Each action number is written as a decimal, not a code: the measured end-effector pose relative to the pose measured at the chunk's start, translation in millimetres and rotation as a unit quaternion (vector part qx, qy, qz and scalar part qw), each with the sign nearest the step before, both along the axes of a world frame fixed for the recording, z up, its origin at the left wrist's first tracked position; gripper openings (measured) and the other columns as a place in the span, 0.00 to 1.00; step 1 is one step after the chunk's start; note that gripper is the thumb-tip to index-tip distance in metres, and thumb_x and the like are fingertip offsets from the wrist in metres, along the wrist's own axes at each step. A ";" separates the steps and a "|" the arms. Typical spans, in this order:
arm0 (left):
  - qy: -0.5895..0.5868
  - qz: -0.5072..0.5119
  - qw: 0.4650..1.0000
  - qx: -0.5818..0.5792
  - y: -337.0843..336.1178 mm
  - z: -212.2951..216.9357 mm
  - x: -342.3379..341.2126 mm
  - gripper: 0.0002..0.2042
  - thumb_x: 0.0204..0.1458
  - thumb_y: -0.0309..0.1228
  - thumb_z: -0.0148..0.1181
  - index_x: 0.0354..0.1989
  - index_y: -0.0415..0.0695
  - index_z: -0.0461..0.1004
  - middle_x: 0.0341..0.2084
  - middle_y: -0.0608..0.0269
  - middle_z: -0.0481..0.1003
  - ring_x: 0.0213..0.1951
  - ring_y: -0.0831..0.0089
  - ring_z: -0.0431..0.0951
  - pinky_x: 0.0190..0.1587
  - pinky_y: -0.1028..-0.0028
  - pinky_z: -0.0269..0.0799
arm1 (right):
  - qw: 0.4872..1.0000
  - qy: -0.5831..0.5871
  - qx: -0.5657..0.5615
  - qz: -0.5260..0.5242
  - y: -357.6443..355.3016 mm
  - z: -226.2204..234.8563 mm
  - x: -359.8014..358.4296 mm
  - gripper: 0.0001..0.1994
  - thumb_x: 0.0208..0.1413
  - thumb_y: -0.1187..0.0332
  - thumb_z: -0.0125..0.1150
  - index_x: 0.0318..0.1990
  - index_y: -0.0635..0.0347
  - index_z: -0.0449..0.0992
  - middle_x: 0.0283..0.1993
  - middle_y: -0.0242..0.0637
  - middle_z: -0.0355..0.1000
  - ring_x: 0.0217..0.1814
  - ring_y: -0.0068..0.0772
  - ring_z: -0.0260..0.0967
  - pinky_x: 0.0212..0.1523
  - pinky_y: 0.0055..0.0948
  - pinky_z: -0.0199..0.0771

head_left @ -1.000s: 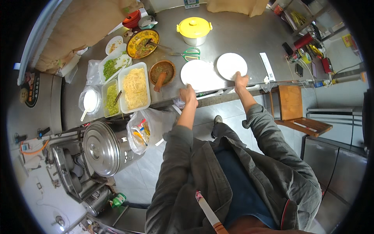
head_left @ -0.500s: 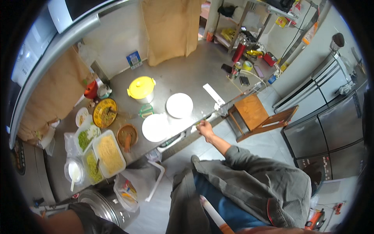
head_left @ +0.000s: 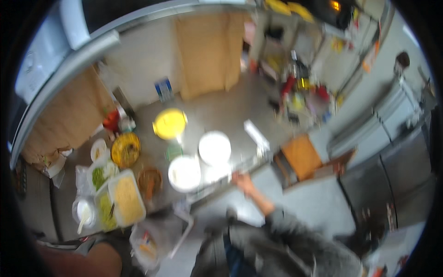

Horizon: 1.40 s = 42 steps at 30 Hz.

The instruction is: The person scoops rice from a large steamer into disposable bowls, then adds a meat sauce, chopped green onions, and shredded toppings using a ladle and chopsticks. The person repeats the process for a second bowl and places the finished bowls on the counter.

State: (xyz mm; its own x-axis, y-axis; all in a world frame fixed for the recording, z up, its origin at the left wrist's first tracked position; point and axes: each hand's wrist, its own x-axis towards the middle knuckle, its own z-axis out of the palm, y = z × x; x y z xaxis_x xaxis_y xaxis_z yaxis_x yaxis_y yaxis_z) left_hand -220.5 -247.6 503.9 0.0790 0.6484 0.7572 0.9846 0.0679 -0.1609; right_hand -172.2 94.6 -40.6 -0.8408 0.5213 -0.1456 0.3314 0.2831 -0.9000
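My right hand (head_left: 243, 182) reaches to the front edge of the metal counter (head_left: 221, 111). Motion blur smears its fingers, so their grip and anything in them cannot be made out. Nearest to it are two round white plates, one (head_left: 214, 147) farther back and one (head_left: 184, 173) to the left, both lying on the counter. A yellow-lidded pot (head_left: 170, 123) stands behind them, with a small green object (head_left: 174, 151) in front of it. Part of my left arm (head_left: 87, 258) shows at the lower left; my left hand is out of view.
Left on the counter are a tub of pale yellow food (head_left: 125, 198), a green-filled tub (head_left: 106, 210), a brown bowl (head_left: 150, 182) and a yellow bowl (head_left: 125, 150). A wooden chair (head_left: 301, 156) stands right of the counter. A plastic bag (head_left: 148, 244) hangs below.
The whole view has shifted and blurred, with the counter things sitting lower in the picture. My right hand stays by the counter's front edge and also appears lower.
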 end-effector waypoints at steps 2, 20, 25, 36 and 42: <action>-0.059 0.001 0.998 0.016 15.2 -10.6 -28.0 0.24 0.63 0.25 0.53 0.68 0.35 0.61 0.34 0.62 0.72 0.34 0.80 0.68 0.36 0.82 0.64 | 0.981 -0.092 -0.166 -0.043 -87.1 -40.0 77.7 0.15 0.60 0.57 0.61 0.44 0.60 0.78 0.36 0.35 0.78 0.34 0.28 0.74 0.33 0.32 0.75; -0.630 0.211 0.747 0.038 281.1 -276.7 -108.0 0.21 0.59 0.29 0.62 0.58 0.32 0.70 0.33 0.65 0.79 0.32 0.82 0.76 0.34 0.80 0.72 | 0.869 0.299 -0.387 -0.076 363.1 187.6 -84.3 0.21 0.62 0.62 0.63 0.60 0.54 0.67 0.52 0.34 0.76 0.51 0.27 0.75 0.47 0.31 0.78; -0.615 0.046 0.787 -0.003 549.9 -167.4 -145.4 0.22 0.62 0.31 0.61 0.62 0.35 0.67 0.48 0.64 0.77 0.44 0.80 0.75 0.42 0.78 0.72 | 0.759 0.492 -0.422 -0.055 566.2 274.2 -133.5 0.24 0.64 0.53 0.57 0.61 0.57 0.66 0.58 0.42 0.70 0.60 0.40 0.71 0.56 0.43 0.76; -0.570 -0.105 0.815 -0.026 869.9 -58.3 -225.4 0.40 0.57 0.25 0.63 0.74 0.38 0.45 0.71 0.49 0.54 0.69 0.60 0.60 0.64 0.64 0.66 | 0.589 0.639 -0.492 -0.057 820.3 422.6 -227.6 0.36 0.70 0.46 0.40 0.74 0.64 0.43 0.78 0.48 0.44 0.80 0.54 0.38 0.74 0.57 0.50; -0.597 -0.076 0.797 -0.046 914.7 -68.1 -213.2 0.38 0.57 0.24 0.57 0.75 0.40 0.44 0.73 0.50 0.52 0.70 0.60 0.59 0.63 0.63 0.68 | 0.539 0.669 -0.510 -0.039 864.1 468.3 -244.7 0.32 0.70 0.42 0.35 0.70 0.57 0.54 0.71 0.42 0.54 0.72 0.52 0.52 0.69 0.57 0.55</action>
State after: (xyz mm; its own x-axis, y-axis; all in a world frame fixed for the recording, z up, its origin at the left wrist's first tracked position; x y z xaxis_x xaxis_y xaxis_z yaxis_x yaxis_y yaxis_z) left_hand -433.7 667.1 435.7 -0.5799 0.7571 0.3009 0.4345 -0.0250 0.9003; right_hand -416.9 958.7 427.6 -0.5291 0.7861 0.3196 -0.8336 -0.5520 -0.0223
